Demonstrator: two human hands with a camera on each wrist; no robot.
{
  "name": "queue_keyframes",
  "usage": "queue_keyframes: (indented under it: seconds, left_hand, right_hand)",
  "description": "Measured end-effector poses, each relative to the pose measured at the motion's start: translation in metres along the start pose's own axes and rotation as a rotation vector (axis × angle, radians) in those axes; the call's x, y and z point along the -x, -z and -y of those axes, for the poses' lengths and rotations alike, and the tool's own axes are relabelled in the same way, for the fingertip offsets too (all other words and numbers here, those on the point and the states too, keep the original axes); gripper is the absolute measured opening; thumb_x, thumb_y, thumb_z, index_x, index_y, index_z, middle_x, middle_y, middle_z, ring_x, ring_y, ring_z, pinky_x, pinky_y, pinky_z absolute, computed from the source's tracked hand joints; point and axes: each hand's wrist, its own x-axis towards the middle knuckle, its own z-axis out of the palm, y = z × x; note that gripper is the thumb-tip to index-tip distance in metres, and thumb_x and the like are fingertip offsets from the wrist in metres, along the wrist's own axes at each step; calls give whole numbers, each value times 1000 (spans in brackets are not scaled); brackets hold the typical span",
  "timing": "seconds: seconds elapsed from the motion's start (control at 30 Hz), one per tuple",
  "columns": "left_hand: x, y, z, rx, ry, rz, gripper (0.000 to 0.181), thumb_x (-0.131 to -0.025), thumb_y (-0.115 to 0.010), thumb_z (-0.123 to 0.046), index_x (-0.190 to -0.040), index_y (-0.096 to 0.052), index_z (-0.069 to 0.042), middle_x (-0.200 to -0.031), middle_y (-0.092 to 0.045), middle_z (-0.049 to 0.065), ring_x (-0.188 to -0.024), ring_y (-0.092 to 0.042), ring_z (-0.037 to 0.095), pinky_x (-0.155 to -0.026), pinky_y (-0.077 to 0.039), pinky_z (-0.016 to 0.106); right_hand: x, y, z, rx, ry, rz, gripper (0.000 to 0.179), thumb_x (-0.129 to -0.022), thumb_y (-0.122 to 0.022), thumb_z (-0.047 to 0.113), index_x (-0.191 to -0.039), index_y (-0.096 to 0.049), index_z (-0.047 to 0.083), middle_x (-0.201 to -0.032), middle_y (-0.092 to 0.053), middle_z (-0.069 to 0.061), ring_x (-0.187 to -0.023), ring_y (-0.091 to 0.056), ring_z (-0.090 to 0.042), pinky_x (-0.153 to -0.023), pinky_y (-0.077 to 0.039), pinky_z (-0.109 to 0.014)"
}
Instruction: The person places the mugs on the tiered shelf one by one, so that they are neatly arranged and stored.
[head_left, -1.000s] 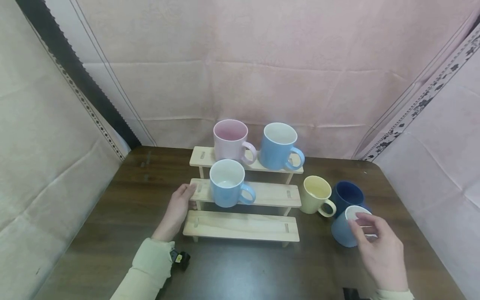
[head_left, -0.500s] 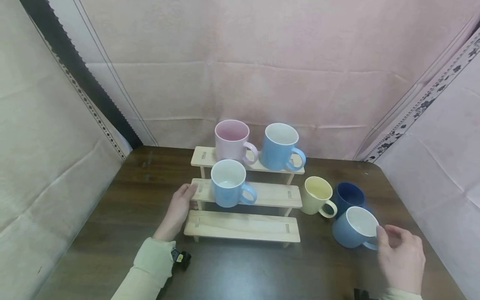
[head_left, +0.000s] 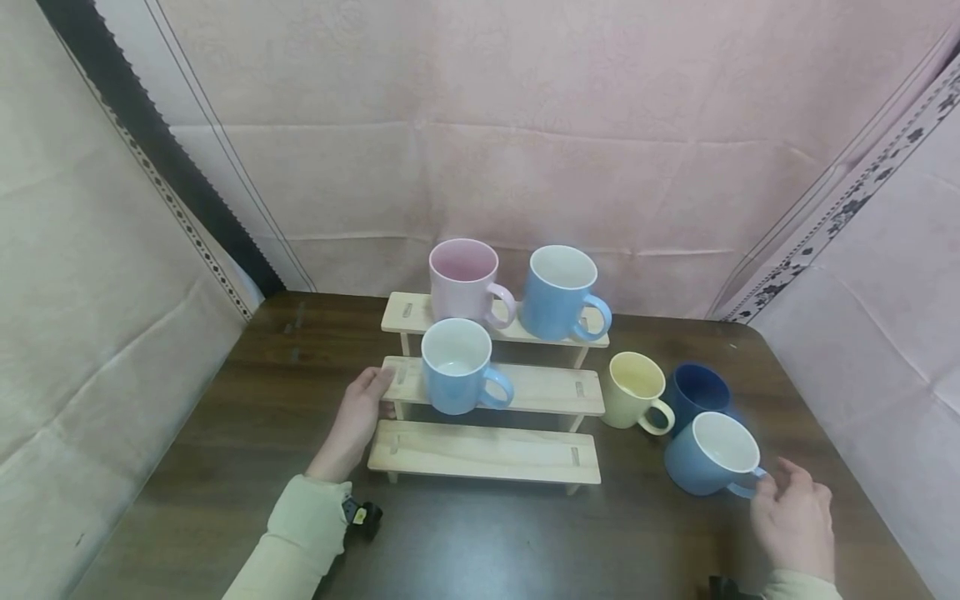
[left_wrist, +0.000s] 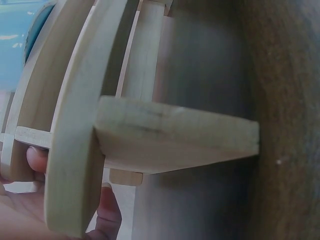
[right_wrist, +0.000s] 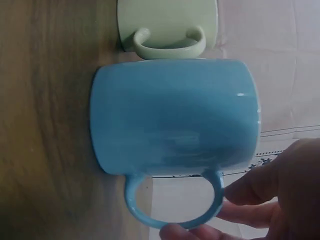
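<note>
Blue mug (head_left: 708, 457), white inside, set upright near the right edge of the table (head_left: 487, 542), handle (right_wrist: 142, 217) pinched in the fingers of the right hand (head_left: 797, 515), navy mug (head_left: 690, 398) and yellow mug (head_left: 626, 404) set behind, second mug (head_left: 453, 375) carried by the middle shelf (head_left: 543, 387), shelf's left end gripped by the left hand (head_left: 358, 421)

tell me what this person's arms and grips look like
The left sleeve is pale green; a black wrist device bears a yellow mark. The right sleeve is similarly pale, a black piece beside it. Neither left grip nor right grip wears a glove.
</note>
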Motion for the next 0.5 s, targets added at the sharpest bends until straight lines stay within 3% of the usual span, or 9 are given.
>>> queue_keyframes:
  seconds: [0.5]
  left_hand:
    - [-1, -1, 2, 25, -7, -7, 38, -106, -36, -35, -113, -51, -1, -88, -52, 4, -81, -48, 20, -75, -40, 31]
  right_hand:
    - [-1, -4, -11, 16, 81, 60, 44, -100, -37, 14, -133, -40, -15, -125, -36, -42, -120, -33, -57, -96, -28, -65]
